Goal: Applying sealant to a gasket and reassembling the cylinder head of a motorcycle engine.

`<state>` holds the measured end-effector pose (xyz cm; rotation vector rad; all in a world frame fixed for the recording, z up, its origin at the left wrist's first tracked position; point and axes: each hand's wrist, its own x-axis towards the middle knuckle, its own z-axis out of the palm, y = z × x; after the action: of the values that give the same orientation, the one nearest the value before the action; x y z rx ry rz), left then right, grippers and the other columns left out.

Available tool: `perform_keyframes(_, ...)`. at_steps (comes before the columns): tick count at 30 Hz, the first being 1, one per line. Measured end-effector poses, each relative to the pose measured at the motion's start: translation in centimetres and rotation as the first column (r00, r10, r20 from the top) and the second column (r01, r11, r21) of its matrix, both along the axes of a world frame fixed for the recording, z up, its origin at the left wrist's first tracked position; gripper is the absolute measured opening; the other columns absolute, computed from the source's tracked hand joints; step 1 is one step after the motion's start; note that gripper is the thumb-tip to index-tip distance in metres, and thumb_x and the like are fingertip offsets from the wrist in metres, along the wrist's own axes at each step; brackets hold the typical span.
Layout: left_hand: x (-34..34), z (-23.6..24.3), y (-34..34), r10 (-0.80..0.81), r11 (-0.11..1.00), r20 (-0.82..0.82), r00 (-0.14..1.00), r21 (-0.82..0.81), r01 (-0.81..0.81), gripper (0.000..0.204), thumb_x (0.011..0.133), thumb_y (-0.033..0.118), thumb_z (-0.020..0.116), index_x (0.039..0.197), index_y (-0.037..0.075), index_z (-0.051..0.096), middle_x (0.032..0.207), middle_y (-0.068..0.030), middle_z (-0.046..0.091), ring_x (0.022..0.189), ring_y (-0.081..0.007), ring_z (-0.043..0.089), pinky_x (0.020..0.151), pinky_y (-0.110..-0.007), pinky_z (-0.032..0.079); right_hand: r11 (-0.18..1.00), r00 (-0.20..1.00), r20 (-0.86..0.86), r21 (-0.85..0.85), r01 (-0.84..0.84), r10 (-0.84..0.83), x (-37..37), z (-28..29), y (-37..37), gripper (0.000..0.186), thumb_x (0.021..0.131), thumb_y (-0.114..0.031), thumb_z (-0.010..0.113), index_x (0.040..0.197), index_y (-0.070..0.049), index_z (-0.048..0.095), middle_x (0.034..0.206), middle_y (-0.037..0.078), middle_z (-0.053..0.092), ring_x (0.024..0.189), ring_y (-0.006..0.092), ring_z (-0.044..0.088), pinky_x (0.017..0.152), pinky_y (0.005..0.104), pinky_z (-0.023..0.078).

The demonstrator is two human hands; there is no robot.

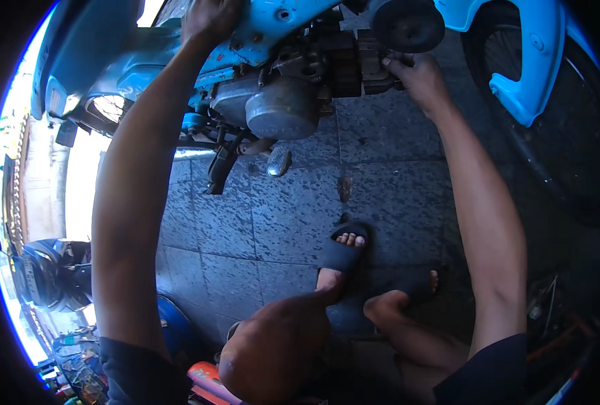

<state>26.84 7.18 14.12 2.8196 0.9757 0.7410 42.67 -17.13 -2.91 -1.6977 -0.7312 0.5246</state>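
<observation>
A light blue motorcycle (263, 27) stretches across the top of the view, its engine (283, 111) bare below the frame. My left hand (211, 19) rests on the blue body at the upper edge, and its fingers are mostly hidden or cut off. At the front of the engine, my right hand (418, 77) is closed in a pinch beside the finned cylinder (374, 67). Whatever lies between that thumb and fingers is too small to make out. Just above this hand sits a round dark part (408, 25).
A foot pedal (279, 163) juts out under the engine. The front wheel (492, 50) and blue fender (526, 67) stand at the right. My sandalled foot (344, 246) is on the grey tiles (286, 209). Another motorcycle (53, 273) and a blue container (178, 324) are at left.
</observation>
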Motion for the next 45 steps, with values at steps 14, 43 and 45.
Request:
perform_keyframes(14,-0.9,1.0,-0.3,-0.027,0.993,-0.031,0.999,-0.115,0.023,0.07,0.089,0.066,0.042,0.087,0.002,0.072,0.095,-0.0257,0.067,0.096,-0.0405,0.064,0.084,-0.051,0.047,0.999,0.978,0.208,-0.033,0.04,-0.032,0.5,0.1,-0.5,0.032,0.091,-0.029,0.067,0.103,0.0,0.069,0.09,0.003,0.069,0.079,0.008,0.062,0.067,0.0257,0.05)
perform_keyframes(43,-1.7,0.7,-2.3,-0.049,0.984,-0.009,0.999,-0.17,0.047,0.067,0.088,0.064,0.043,0.087,0.002,0.071,0.094,-0.0257,0.067,0.092,-0.0407,0.065,0.083,-0.049,0.048,0.985,0.922,0.345,0.048,0.167,-0.173,-0.4,-1.4,0.5,0.03,0.093,-0.025,0.063,0.097,0.005,0.068,0.082,0.01,0.069,0.077,0.0174,0.064,0.072,0.0313,0.05)
perform_keyframes(45,-2.4,1.0,-1.8,-0.049,0.99,-0.006,0.999,-0.136,0.048,0.067,0.089,0.063,0.042,0.087,0.002,0.07,0.093,-0.0264,0.067,0.092,-0.0403,0.064,0.083,-0.049,0.047,0.983,0.916,0.357,0.053,0.176,-0.183,-0.8,-1.7,0.8,0.031,0.092,-0.024,0.063,0.098,0.005,0.068,0.085,0.012,0.07,0.079,0.0187,0.065,0.075,0.0317,0.049)
